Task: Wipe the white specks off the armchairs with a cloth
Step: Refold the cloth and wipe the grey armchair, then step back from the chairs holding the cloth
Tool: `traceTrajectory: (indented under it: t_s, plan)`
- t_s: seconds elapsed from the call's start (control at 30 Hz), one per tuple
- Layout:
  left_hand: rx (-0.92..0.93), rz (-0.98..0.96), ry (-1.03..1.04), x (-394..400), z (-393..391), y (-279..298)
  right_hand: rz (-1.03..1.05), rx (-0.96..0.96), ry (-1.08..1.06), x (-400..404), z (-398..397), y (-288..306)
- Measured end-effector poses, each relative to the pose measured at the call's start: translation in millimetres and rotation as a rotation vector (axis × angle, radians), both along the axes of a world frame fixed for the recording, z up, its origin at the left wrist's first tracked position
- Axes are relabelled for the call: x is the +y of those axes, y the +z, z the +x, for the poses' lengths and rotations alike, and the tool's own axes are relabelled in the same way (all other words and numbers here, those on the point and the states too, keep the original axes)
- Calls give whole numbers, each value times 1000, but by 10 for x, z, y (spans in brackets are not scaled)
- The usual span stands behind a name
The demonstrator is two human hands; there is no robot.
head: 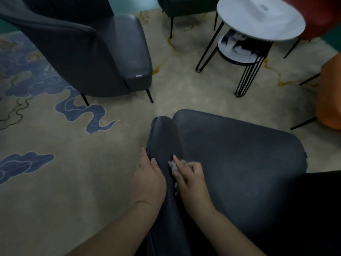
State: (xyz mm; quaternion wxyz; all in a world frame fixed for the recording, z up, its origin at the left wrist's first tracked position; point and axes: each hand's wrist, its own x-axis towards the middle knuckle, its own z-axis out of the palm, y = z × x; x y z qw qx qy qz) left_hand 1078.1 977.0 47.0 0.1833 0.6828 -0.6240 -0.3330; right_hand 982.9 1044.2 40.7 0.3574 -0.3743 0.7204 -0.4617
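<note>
A dark grey armchair (239, 163) fills the lower right, its left arm panel running up the middle of the frame. My left hand (148, 179) grips that arm's outer edge, thumb on the inner face. My right hand (190, 179) holds a small crumpled white cloth (173, 166) against the inner side of the arm, where it meets the seat, index finger stretched forward over the cloth. A second dark grey armchair (120, 56) stands at the upper left. No white specks show clearly on either chair.
Two nested round white tables (258, 21) on black wire legs stand at the upper right, with white wads on the lower one (239, 50). An orange chair (328, 100) sits at the right edge, a dark green chair (184, 6) at the top. Beige and blue patterned carpet (73, 163) covers the floor.
</note>
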Motion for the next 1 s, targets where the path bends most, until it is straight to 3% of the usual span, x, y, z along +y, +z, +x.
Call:
traceTrajectory:
  t_s: [0.3,0.43,0.5,0.57,0.6,0.83,1.0]
  plan:
    - [91,53,-108,-45,54,112,136,305,205,828,33,229]
    - [159,228,-195,-99,143,267,171,243,206,968,-10,389]
    - [153,287,-267,-111,257,361,191,79,88,1009,-2,455]
    - [55,248,-382,-81,403,438,177,-105,-48,1038,-6,530]
    - [-12,204,-440,-54,480,471,156,-101,-74,1045,-16,576]
    - [-449,15,-671,182,951,760,78,212,-46,1000,-83,856]
    - [-555,-72,-763,92,1098,997,75,293,-65,793,-21,1025]
